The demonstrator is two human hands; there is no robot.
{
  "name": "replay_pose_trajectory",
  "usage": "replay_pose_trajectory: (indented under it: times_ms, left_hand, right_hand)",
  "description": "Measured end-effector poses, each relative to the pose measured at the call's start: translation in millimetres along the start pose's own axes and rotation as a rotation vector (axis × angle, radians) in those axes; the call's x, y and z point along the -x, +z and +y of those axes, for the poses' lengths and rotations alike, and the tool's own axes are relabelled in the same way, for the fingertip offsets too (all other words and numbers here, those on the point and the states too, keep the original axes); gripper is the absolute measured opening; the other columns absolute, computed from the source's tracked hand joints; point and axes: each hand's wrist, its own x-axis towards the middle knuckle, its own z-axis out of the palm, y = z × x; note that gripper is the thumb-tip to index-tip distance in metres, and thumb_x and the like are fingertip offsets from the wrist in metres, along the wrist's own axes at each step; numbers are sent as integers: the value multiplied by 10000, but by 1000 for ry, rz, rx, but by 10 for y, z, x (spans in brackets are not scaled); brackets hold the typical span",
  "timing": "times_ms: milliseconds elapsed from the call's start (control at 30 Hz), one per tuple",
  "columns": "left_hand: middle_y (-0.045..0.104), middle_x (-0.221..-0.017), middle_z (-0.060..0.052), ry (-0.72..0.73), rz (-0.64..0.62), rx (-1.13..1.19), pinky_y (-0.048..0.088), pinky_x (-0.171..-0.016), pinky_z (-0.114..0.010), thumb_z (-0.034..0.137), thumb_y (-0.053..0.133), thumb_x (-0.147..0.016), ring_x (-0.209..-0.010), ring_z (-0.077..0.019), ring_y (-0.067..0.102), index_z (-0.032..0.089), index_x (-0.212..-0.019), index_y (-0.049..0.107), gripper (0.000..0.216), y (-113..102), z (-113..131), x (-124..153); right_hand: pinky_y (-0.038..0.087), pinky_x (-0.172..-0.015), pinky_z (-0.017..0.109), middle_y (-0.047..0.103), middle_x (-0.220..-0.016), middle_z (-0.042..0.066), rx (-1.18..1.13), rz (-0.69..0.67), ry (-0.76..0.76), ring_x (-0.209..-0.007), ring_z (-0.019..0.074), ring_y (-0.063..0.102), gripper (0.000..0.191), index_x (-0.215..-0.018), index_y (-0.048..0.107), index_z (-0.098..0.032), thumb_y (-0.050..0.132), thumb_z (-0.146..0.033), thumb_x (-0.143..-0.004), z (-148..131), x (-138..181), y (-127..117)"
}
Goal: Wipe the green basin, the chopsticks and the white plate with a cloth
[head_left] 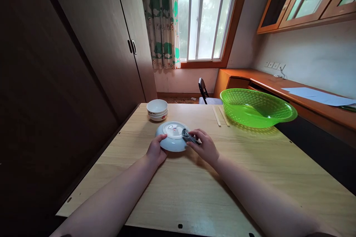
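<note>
A white plate (172, 142) is held bottom side up over the middle of the table, its foot ring and a small printed mark facing me. My left hand (157, 150) grips its left edge, thumb on the underside and the other fingers hidden beneath. In my right hand (205, 146) is a bunched dark grey cloth (190, 137), pinched between thumb and fingers and pressed on the right part of the plate's underside. Just beyond the plate, to the left, stands a stack of white bowls (157, 108) with a red pattern on the side.
A large green plastic basket (257, 113) sits at the table's far right, with two pairs of chopsticks (220, 116) left of it. The wooden table (172, 200) has its far edge near a folding chair (204, 90). Dark wardrobes (97, 37) line the left; a desk (306, 85) with papers runs along the right.
</note>
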Motion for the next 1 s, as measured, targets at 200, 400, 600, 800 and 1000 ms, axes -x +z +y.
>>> replay_pose_trajectory:
  times_ms: [200, 400, 600, 800, 1000]
  left_hand:
    - [751, -836, -89, 23, 48, 24, 593, -620, -270, 75, 580, -744, -690, -195, 709, 100, -1052, 662, 320, 44, 23, 25]
    - [748, -809, -69, 32, 83, 41, 591, -585, -268, 76, 586, -742, -657, -188, 703, 126, -1087, 652, 354, 27, 45, -1]
    - [748, -813, -71, 24, 91, 48, 593, -579, -277, 81, 577, -754, -667, -195, 705, 122, -1080, 647, 336, 49, 77, 6]
    - [746, -796, -64, 26, 79, 60, 578, -554, -267, 78, 578, -750, -644, -192, 696, 131, -1095, 646, 355, 45, 71, 13]
    - [752, -849, -84, 42, 70, 60, 586, -606, -288, 82, 574, -750, -708, -212, 706, 122, -1130, 637, 387, 67, 71, 27]
  right_hand:
    - [537, -848, 353, 645, -1091, 99, -35, -134, -86, -990, 203, 639, 271, -1162, 655, -233, 538, -319, -934, -11, 6, -19]
    - [555, -776, 329, 658, -1001, 79, -4, -29, 8, -863, 180, 649, 216, -1083, 668, -232, 591, -308, -896, 25, 13, 58]
    - [544, -647, 280, 656, -888, 56, -59, 20, 6, -716, 146, 616, 137, -971, 671, -238, 565, -298, -908, -8, 30, 99]
    - [535, -676, 278, 668, -889, 62, -136, -148, -153, -755, 150, 628, 125, -958, 659, -226, 616, -317, -885, -81, 73, 92]
    - [509, -651, 291, 658, -896, 52, -29, -1, 44, -712, 147, 587, 177, -992, 624, -221, 627, -338, -859, 22, 27, 104]
